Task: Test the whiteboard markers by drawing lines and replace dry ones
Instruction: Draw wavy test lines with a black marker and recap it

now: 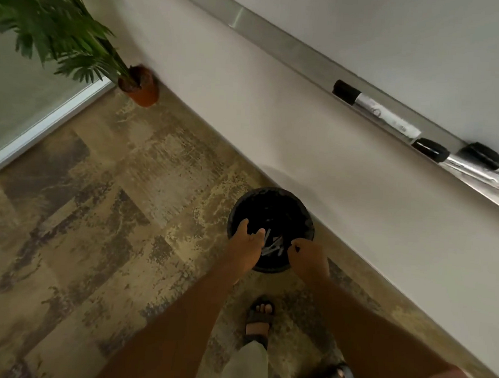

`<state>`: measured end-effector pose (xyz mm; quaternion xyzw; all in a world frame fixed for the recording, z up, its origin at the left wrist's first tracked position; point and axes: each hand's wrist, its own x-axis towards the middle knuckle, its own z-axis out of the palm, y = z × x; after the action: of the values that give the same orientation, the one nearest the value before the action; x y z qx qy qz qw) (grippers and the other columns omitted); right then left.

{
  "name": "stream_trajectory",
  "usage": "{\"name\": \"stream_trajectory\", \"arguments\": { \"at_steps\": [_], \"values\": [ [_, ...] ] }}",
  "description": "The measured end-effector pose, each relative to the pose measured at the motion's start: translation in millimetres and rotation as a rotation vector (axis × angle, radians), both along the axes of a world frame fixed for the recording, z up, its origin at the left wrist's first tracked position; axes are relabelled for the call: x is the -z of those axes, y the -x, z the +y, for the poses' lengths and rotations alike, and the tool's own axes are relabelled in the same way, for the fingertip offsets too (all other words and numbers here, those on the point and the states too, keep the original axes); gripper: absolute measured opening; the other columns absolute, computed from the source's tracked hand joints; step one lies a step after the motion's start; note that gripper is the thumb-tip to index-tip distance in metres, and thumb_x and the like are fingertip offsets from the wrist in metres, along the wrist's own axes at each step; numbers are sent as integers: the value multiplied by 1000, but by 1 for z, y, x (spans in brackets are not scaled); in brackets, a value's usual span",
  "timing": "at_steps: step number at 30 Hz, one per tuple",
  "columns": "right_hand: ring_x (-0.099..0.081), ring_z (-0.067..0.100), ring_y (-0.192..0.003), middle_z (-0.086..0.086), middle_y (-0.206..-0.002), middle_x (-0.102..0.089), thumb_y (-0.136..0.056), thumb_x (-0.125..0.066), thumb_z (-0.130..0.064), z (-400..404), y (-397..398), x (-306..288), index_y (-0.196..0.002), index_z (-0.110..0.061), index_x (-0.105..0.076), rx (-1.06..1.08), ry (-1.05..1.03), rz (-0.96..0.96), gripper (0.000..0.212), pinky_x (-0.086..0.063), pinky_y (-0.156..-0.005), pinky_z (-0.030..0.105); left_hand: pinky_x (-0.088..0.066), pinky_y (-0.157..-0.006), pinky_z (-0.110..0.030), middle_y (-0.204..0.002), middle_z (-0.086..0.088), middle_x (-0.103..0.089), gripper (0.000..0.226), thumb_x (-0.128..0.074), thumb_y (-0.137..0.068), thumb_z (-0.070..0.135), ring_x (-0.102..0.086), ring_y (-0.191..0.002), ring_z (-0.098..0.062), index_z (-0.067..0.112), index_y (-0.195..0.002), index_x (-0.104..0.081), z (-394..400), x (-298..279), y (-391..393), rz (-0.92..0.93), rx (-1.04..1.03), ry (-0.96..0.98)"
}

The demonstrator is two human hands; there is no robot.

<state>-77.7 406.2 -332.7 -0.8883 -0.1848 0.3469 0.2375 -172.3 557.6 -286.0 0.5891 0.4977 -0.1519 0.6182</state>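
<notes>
Head view: left hand spread, right hand curled, contents unclear, above bin; spent markers best released well inside.

A plain off-white wall runs diagonally across the view and meets the floor along a pale baseboard. The floor is a mottled pattern of tan, brown and dark grey patches, worn-looking. In the far corner a palm-like potted plant stands in a terracotta pot, just beside the wall, its green fronds spreading toward the upper left. Along the left edge a frosted glass panel sits in a pale metal frame that reaches the floor. The light is dim and even, with soft shadows on the wall
</notes>
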Motion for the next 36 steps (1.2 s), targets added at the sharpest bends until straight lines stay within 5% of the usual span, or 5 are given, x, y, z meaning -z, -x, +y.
{"name": "stream_trajectory", "arguments": {
  "at_steps": [7,9,14,20,36],
  "values": [
    [-33,10,-49,-6,-55,-35,-102,-45,-21,-14,-7,-58,-61,-33,-33,-9,-18,-33,45,-29,-54,27,-53,-96,-52,-113,-8,-68,66,-49,-103,43,-66,-103,-30,20,-158,-20,-15,-58,-17,-59,134,-126],
    [-38,7,-51,-8,-59,-42,-102,-45,-21,-20,-13,-82,-63,-29,-42,-15,10,-82,40,-33,-57,29,-55,-94,-49,-107,-3,-68,62,-48,-104,40,-66,-101,-26,20,-157,-24,-22,-78,-27,-71,166,-156],
    [-61,23,-85,9,-96,-70,-103,-45,-21,-45,-18,-150,-96,-7,-70,24,56,-147,30,-41,-69,30,-57,-86,-53,-95,3,-67,53,-50,-103,37,-68,-99,-30,24,-152,-35,-49,-128,-50,-140,247,-177],
    [-62,22,-114,1,-125,-69,-100,-48,-32,-89,-24,-221,-123,-19,-69,129,63,-276,33,-51,-96,35,-53,-99,-44,-116,1,-63,44,-52,-101,37,-63,-104,-19,24,-142,-48,-91,-186,-75,-249,402,-244],
    [-65,28,-101,3,-112,-72,-97,-48,-21,-203,-70,-326,-118,-21,-71,358,149,-544,31,-54,-80,35,-54,-95,-36,-121,-1,-65,35,-49,-101,31,-65,-103,-17,24,-135,-57,-173,-261,-140,-462,759,-354]
  ]
}}
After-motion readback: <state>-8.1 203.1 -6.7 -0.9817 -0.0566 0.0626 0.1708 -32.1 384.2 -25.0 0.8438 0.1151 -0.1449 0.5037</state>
